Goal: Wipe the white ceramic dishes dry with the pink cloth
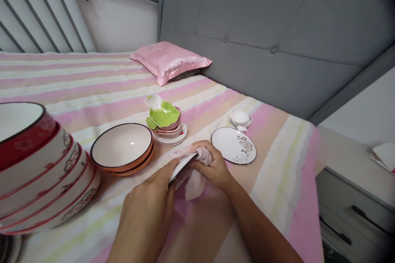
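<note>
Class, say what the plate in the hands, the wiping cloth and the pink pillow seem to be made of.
Plate: likely glazed ceramic; smooth white face, dark rim.
Cloth: soft fabric, matte; it bunches and drapes.
Pillow: satin-like fabric; its pink surface shows a sheen.

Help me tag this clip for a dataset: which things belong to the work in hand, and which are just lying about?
In hand: dark-rimmed plate, held on edge by the left hand; pink cloth, pressed on it by the right hand.
Lying about: stacked red bowls; orange bowls; green leaf dish; floral plate; small white dishes; pink pillow.
</note>
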A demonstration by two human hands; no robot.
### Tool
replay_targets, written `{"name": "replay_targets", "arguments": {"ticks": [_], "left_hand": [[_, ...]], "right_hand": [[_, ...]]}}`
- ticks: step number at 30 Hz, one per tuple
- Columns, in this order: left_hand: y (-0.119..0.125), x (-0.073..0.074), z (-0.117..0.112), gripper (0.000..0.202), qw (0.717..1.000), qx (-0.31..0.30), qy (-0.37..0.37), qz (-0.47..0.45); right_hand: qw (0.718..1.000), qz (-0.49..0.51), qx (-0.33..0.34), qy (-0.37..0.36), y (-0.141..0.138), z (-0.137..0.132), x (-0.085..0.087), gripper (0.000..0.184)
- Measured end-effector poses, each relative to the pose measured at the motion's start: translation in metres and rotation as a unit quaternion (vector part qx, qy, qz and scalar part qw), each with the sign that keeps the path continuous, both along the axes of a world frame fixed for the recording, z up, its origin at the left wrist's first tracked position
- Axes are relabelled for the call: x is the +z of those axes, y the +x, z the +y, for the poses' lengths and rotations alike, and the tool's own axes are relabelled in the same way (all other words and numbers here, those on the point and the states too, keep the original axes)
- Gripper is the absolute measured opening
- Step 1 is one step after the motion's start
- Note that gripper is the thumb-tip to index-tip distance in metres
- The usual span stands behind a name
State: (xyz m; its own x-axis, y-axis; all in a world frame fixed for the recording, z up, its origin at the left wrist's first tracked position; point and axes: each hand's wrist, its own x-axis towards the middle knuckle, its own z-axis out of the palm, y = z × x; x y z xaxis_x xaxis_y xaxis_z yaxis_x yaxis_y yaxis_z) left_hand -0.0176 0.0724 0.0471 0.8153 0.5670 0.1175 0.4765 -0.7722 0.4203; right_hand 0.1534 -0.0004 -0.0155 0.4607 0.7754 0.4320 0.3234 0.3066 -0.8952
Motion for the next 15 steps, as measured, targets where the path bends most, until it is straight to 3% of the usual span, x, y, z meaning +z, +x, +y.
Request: {"name": "replay_targets", "arguments": {"ticks": [9, 15], "left_hand": [[-0.001, -0.001, 0.004, 0.045, 0.999, 0.021, 0.007, -0.027], [-0.003, 0.004, 0.005, 0.042, 0.998, 0.022, 0.018, -0.057]], "right_hand": [[0.960, 0.241, 0.106, -0.096, 0.010, 0.004, -0.010, 0.033], [0.941, 0.274, 0.147, -0.133, 0.011, 0.004, -0.012, 0.039]]}}
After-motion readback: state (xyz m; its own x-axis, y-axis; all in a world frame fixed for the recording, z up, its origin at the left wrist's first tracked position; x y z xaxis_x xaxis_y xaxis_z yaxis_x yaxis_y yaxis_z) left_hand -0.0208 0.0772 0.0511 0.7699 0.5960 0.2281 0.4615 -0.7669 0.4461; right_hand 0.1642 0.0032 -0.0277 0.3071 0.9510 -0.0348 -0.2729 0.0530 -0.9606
